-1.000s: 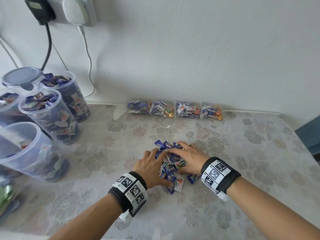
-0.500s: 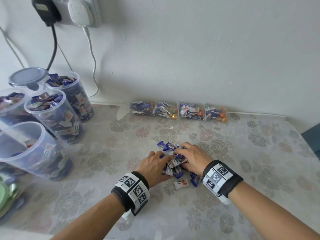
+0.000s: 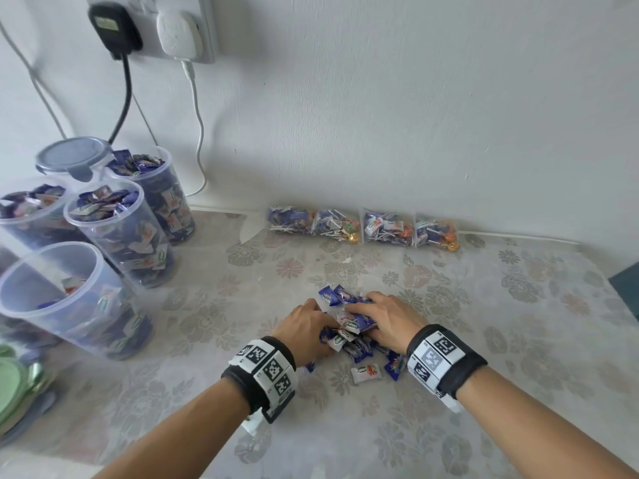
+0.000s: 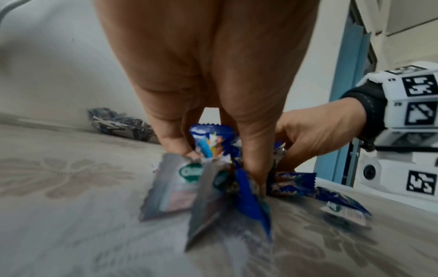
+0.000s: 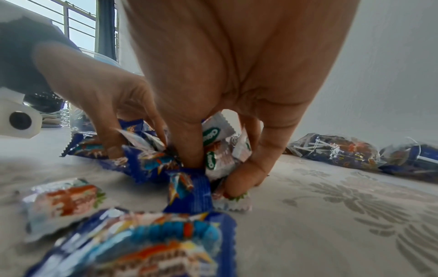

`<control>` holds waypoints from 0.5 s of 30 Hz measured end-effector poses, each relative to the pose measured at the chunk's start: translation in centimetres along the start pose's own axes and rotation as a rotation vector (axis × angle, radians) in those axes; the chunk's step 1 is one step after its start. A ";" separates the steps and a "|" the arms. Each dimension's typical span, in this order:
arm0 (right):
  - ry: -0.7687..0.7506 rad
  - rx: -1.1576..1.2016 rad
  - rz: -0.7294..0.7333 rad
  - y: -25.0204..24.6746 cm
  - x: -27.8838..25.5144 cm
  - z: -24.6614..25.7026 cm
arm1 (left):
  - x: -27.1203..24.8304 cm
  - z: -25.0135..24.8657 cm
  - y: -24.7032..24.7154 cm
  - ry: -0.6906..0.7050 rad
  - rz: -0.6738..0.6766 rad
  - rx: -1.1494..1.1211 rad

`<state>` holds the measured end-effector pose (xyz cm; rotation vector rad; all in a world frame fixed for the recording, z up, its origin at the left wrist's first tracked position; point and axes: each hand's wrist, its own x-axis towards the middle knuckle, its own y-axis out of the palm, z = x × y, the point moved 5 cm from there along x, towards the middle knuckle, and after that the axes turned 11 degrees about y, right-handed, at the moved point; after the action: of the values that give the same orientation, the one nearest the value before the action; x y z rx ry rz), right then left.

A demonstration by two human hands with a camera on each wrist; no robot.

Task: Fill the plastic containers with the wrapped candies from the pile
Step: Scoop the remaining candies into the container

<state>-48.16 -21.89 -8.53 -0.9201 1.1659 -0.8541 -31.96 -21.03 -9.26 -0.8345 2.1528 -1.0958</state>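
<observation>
A pile of blue and white wrapped candies (image 3: 349, 331) lies mid-table. My left hand (image 3: 307, 326) and right hand (image 3: 387, 318) close in on it from both sides, fingers curled down into the wrappers. In the left wrist view my left hand (image 4: 213, 150) grips candies (image 4: 208, 146) between thumb and fingers. In the right wrist view my right hand (image 5: 213, 159) pinches white and blue candies (image 5: 213, 150). A white candy (image 3: 366, 372) lies loose near the front. At the left, a part-filled clear container (image 3: 65, 299) stands before several full ones (image 3: 121, 233).
Clear bags of mixed sweets (image 3: 363, 228) lie along the wall. One lidded container (image 3: 74, 157) stands at the back left, under plugs and hanging cables (image 3: 197, 108). Green lids (image 3: 14, 385) are stacked at the left edge. The floral tablecloth (image 3: 484, 340) covers the table.
Both hands have drawn closer together and dug into the pile, bunching the candies between them. A white candy has been left loose at the front. The head view has tilted slightly.
</observation>
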 end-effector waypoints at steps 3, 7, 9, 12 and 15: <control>-0.005 0.026 -0.023 -0.2 -0.1 0.2 | -0.1 0.3 -0.5 0.001 -0.032 -0.064; 0.004 0.098 -0.072 -0.4 -0.1 0.1 | -0.4 0.8 -1.1 0.016 -0.059 -0.110; -0.001 0.166 -0.088 -0.7 -0.1 0.1 | -0.6 1.2 -1.4 0.027 -0.090 -0.130; -0.014 0.252 -0.114 -1.6 -0.4 0.0 | -0.8 1.7 -1.9 0.033 -0.135 -0.158; -0.002 0.291 -0.117 -2.3 -0.7 -0.2 | -1.0 2.1 -2.6 0.048 -0.173 -0.174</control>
<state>-48.66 -22.17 -6.19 -0.7536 0.9617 -1.0860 -29.14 -22.50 -7.93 -1.1014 2.2745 -1.0314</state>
